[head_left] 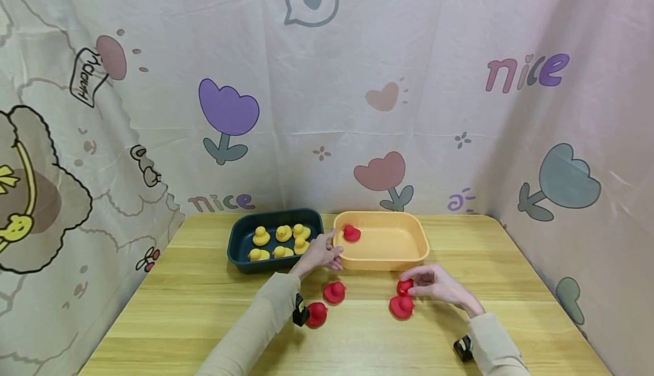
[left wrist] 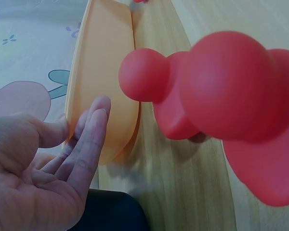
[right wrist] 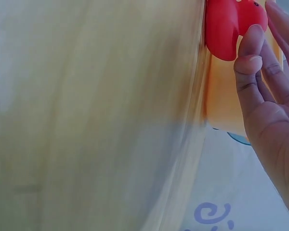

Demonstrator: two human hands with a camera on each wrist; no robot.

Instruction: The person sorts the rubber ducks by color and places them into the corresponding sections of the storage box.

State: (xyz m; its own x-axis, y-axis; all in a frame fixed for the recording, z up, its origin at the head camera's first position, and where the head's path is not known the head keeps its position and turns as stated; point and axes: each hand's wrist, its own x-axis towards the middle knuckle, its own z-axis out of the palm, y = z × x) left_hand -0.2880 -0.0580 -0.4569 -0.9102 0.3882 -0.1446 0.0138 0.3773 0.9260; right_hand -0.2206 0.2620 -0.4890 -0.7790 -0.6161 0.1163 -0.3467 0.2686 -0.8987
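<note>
At the left end of the yellow tray (head_left: 383, 264) is my left hand (head_left: 318, 254), its fingers nearly straight and overlapping the tray wall; whether they touch it I cannot tell. My right hand (head_left: 434, 283) pinches a red rubber duck (head_left: 405, 286) between thumb and fingers, just in front of the tray. This red duck (right wrist: 222, 31) also shows at the fingertips in the right wrist view. Right in front of it sits a second red duck (head_left: 401, 307). Two others, a red duck (head_left: 334, 292) and a nearer red duck (head_left: 316, 314), lie beside my left forearm. Inside the yellow tray is one red duck (head_left: 351, 233).
A dark blue tray (head_left: 240, 263) holding several yellow ducks (head_left: 261, 236) stands left of the yellow tray. Both trays are near the back edge of the wooden table (head_left: 168, 308). A patterned cloth (head_left: 317, 109) hangs behind and along the sides.
</note>
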